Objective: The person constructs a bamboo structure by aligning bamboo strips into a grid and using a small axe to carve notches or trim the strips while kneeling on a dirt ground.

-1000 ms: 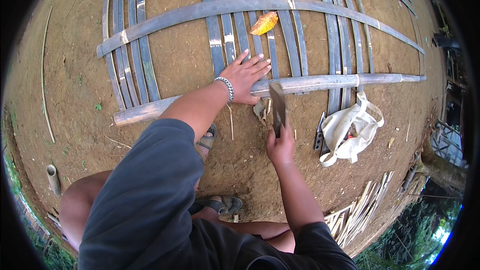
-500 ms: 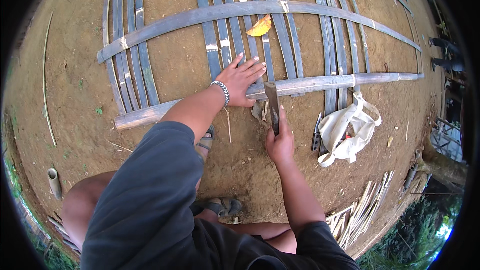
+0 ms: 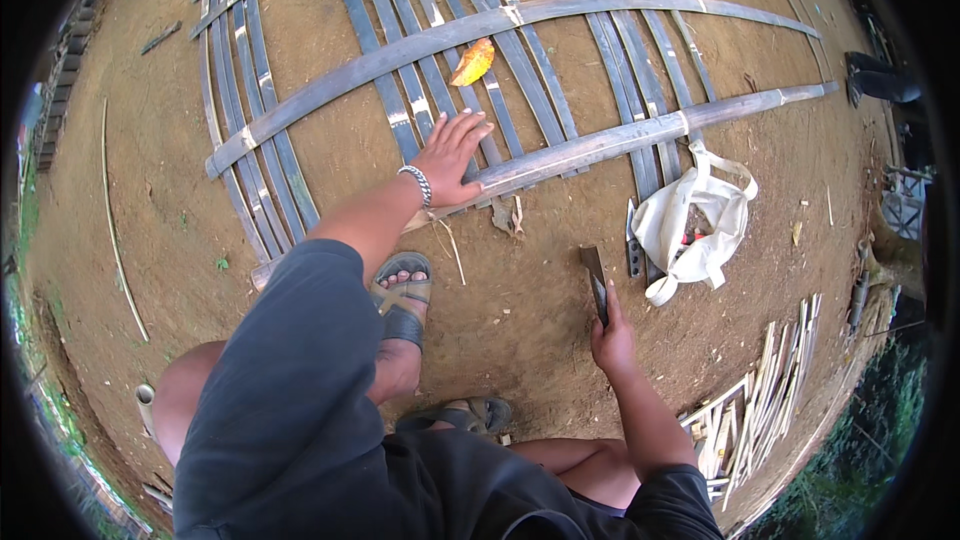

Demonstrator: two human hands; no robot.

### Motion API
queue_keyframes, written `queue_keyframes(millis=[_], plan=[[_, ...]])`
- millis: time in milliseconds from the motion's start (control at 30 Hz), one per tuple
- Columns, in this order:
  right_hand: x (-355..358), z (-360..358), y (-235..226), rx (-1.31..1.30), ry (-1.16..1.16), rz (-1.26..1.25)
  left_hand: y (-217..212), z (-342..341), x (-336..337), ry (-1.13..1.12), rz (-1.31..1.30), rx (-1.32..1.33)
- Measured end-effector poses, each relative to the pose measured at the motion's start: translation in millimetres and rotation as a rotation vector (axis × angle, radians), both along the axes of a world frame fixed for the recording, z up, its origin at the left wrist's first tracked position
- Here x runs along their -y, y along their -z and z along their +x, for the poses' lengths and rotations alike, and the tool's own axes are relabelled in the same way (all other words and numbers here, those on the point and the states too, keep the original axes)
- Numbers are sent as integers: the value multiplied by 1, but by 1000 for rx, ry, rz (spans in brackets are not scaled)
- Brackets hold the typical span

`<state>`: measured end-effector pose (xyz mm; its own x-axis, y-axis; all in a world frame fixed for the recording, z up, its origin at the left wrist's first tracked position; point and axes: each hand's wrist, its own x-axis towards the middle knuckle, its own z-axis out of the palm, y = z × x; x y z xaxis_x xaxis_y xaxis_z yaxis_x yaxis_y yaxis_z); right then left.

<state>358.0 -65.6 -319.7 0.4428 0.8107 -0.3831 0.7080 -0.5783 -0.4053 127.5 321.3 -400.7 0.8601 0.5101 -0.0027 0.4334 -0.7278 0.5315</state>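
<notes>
My left hand (image 3: 450,162), with a chain bracelet at the wrist, rests with its fingers outstretched over the near bamboo pole (image 3: 600,147) and the dark split-bamboo strips just beyond it. These strips (image 3: 400,127) run under the pole and under a curved crosswise slat (image 3: 400,50), forming a lattice on the ground. Closed round a short, dark, flat-bladed tool (image 3: 597,280), my right hand (image 3: 613,342) is held to the right, apart from the pole. The tool points away from me; its grip is hidden by my fingers.
A white cloth bag (image 3: 690,225) lies at the right, with a flat dark blade (image 3: 632,240) beside it. Thin split sticks (image 3: 760,410) are piled at lower right. A yellow leaf (image 3: 473,62) lies on the lattice. My sandalled foot (image 3: 405,290) is near the pole. Another person's legs (image 3: 880,78) show at far right.
My right hand has drawn the tool back from the pole, to the right and toward me. My left hand stays on the bamboo. The whole view has shifted and turned somewhat.
</notes>
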Motion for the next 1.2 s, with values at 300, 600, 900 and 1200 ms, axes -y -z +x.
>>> queue_keyframes(millis=[300,600,900,1200], plan=[[45,-6,-1,111,-13,-202,-130,-15,-114,369,112,-473],[48,-49,14,176,85,-239,-68,48,-52,318,67,-281],[44,-73,15,214,261,-158,-1,86,-44,477,95,-185],[38,-78,25,231,338,-106,-1,85,-55,607,132,-193]])
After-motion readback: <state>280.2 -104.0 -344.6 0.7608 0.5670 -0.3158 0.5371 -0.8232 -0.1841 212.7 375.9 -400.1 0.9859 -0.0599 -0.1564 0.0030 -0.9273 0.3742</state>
